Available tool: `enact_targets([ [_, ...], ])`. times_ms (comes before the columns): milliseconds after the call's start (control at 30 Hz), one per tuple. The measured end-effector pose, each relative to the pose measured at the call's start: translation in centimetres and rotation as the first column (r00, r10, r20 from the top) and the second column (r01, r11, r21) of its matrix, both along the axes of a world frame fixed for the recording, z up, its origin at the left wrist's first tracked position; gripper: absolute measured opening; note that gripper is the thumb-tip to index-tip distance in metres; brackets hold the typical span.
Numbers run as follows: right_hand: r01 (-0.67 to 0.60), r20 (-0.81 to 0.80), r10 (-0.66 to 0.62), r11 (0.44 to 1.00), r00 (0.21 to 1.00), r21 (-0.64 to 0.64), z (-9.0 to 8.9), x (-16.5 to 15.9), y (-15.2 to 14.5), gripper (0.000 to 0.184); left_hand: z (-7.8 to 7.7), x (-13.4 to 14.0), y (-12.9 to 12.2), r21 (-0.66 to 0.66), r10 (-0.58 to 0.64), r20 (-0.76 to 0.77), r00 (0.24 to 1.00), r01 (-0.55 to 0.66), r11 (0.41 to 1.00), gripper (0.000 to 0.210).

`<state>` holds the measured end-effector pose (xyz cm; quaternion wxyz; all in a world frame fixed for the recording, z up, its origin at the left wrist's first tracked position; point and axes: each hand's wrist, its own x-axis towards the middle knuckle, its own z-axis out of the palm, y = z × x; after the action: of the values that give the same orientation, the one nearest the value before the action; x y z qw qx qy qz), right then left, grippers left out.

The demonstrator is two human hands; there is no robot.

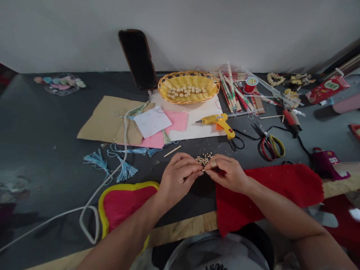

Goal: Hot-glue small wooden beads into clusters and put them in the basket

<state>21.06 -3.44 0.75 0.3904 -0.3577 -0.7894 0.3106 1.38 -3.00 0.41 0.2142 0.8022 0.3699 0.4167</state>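
Observation:
My left hand (184, 174) and my right hand (226, 170) meet fingertip to fingertip near the table's front. Pinched between them is a small pale bead (204, 170). Both hands are closed, thumb against forefinger, and the bead touches the tips on each side. Just beyond my fingers lies a loose pile of small round wooden beads (204, 158). Any thread or wire through the held bead is too fine to make out. A ring-like band shows on a right finger.
Beyond the hands are a yellow glue gun (218, 122), red-and-yellow scissors (271, 146) and a yellow wicker basket (188, 88) holding small pale pieces. Blue tassels (125, 170) and a white cord (118, 165) lie left. Red felt (270, 191) sits under my right forearm; a phone (139, 58) leans behind.

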Motion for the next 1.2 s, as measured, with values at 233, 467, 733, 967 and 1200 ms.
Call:
enact_targets([
  [233,0.018,-0.034,-0.019,1.0,0.999,-0.011,0.3,0.0,0.1,0.006,0.5,-0.1,0.0,-0.171,-0.013,0.084,0.996,0.028,0.985,0.008],
  [467,-0.017,-0.042,0.017,1.0,0.999,0.001,0.4,0.0,0.1,0.006,1.0,-0.2,-0.1,-0.325,-0.072,0.122,0.99,0.108,0.939,0.007],
  [733,-0.021,-0.036,0.021,1.0,0.999,0.001,0.3,0.0,0.2,0.006,0.7,0.0,-0.2,-0.251,-0.096,0.094,0.991,0.117,0.961,0.005],
  [967,-0.024,-0.037,0.024,1.0,0.999,-0.015,0.2,0.1,0.1,0.005,0.8,-0.2,-0.1,-0.251,-0.122,0.092,0.988,0.142,0.958,0.009],
  [1200,-0.018,-0.032,0.018,1.0,0.999,-0.016,0.3,0.1,0.0,0.008,0.9,-0.1,-0.1,-0.23,-0.096,0.085,0.992,0.113,0.967,0.008],
])
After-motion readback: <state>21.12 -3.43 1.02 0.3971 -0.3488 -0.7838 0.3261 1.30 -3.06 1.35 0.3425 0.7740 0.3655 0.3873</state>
